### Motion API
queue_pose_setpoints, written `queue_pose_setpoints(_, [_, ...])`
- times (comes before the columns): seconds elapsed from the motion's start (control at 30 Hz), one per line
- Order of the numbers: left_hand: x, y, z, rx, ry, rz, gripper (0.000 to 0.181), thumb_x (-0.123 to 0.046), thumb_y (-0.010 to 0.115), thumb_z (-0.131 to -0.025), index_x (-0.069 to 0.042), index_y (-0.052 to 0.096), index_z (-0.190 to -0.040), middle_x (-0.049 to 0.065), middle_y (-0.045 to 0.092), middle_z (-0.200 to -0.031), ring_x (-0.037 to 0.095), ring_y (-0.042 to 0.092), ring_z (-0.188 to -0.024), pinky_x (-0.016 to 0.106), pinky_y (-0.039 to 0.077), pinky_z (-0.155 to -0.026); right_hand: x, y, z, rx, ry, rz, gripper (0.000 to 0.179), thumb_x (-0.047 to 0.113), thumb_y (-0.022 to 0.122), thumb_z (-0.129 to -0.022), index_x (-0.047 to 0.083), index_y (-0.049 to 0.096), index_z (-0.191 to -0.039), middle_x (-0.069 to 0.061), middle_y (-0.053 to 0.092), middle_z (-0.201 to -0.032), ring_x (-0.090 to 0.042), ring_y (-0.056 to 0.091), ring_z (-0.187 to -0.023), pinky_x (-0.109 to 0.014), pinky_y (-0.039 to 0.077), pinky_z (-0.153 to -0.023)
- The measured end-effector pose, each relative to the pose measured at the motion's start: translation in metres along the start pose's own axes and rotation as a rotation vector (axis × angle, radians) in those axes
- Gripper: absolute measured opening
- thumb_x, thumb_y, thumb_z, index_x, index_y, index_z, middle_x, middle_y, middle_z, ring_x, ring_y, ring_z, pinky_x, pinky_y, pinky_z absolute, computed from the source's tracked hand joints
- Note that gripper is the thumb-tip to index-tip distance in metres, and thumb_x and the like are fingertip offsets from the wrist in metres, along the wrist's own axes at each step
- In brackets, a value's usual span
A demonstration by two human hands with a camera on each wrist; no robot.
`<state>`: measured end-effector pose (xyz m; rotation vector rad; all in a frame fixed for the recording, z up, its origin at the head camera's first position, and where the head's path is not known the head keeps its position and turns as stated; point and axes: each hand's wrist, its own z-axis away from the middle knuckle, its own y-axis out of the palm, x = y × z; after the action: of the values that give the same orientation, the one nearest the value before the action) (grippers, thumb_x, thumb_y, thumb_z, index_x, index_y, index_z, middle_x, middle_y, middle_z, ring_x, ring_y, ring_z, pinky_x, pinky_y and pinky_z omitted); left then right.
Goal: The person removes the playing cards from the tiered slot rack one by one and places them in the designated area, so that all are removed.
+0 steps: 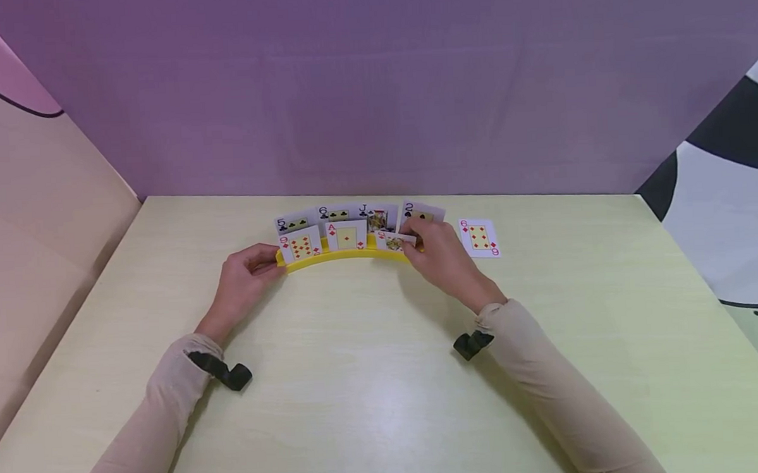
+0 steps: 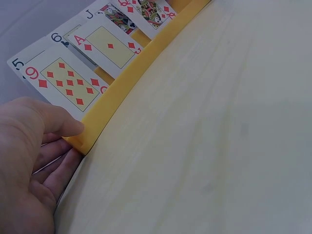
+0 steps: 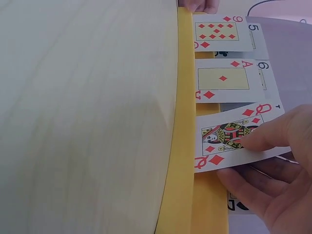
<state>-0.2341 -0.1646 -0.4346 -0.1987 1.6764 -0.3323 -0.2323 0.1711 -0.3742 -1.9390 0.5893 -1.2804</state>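
A curved yellow card holder (image 1: 329, 260) stands on the table with two rows of playing cards. My left hand (image 1: 244, 279) grips its left end, the thumb in front beside the nine of diamonds (image 2: 68, 85). With my right hand (image 1: 446, 258) I pinch the queen of diamonds (image 3: 226, 136) between thumb and fingers, its lower edge at the holder's front row. The ace of diamonds (image 1: 346, 235) stands left of it. Behind are the five (image 1: 294, 221), six (image 1: 335, 213) and jack of clubs (image 1: 378, 217), plus the two of clubs (image 1: 424, 210), partly hidden by my right hand.
A six of diamonds (image 1: 479, 238) lies face up on the table, right of the holder. The pale wooden table (image 1: 372, 378) ends at a purple wall panel (image 1: 386, 109) close behind the cards. Side panels stand at left and right.
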Motion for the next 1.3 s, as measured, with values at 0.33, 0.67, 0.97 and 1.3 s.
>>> queue_pose_setpoints(0.33, [0.0, 0.001, -0.001, 0.001, 0.024, -0.001, 0.028, 0.002, 0.073, -0.088, 0.006, 0.067, -0.116, 0.022, 0.068, -0.115, 0.027, 0.066, -0.105, 0.016, 0.055, -0.086, 0.006, -0.006, 0.002, -0.079, -0.061, 0.014, 0.011, 0.003, 0.062, -0.094, 0.0, 0.067, -0.104, -0.013, 0.069, -0.103, -0.021, 0.064, -0.081, -0.031, 0.058, -0.066])
queue_pose_setpoints(0.67, [0.002, -0.001, -0.002, 0.004, 0.017, -0.01, 0.029, 0.003, 0.072, -0.089, 0.005, 0.066, -0.117, 0.021, 0.067, -0.116, 0.024, 0.066, -0.105, 0.016, 0.055, -0.086, 0.012, -0.018, -0.001, -0.156, -0.113, -0.107, 0.013, 0.005, 0.066, -0.094, 0.0, 0.068, -0.105, -0.012, 0.074, -0.1, -0.02, 0.072, -0.078, -0.033, 0.061, -0.068])
queue_pose_setpoints(0.97, [0.006, -0.003, 0.0, 0.008, 0.01, -0.006, 0.03, 0.002, 0.071, -0.089, 0.005, 0.066, -0.118, 0.021, 0.067, -0.116, 0.018, 0.066, -0.103, 0.017, 0.055, -0.087, 0.018, -0.036, 0.003, -0.228, -0.157, -0.143, 0.014, 0.003, 0.071, -0.09, -0.001, 0.07, -0.104, -0.012, 0.074, -0.096, -0.022, 0.072, -0.075, -0.036, 0.062, -0.072])
queue_pose_setpoints(1.3, [0.005, 0.0, -0.001, 0.021, -0.005, 0.011, 0.032, 0.002, 0.071, -0.089, 0.006, 0.065, -0.12, 0.023, 0.066, -0.118, 0.029, 0.065, -0.109, 0.016, 0.054, -0.087, 0.014, -0.056, 0.018, -0.184, -0.053, -0.182, 0.02, 0.006, 0.071, -0.09, -0.001, 0.069, -0.109, -0.012, 0.073, -0.1, -0.02, 0.07, -0.078, -0.012, 0.055, -0.074])
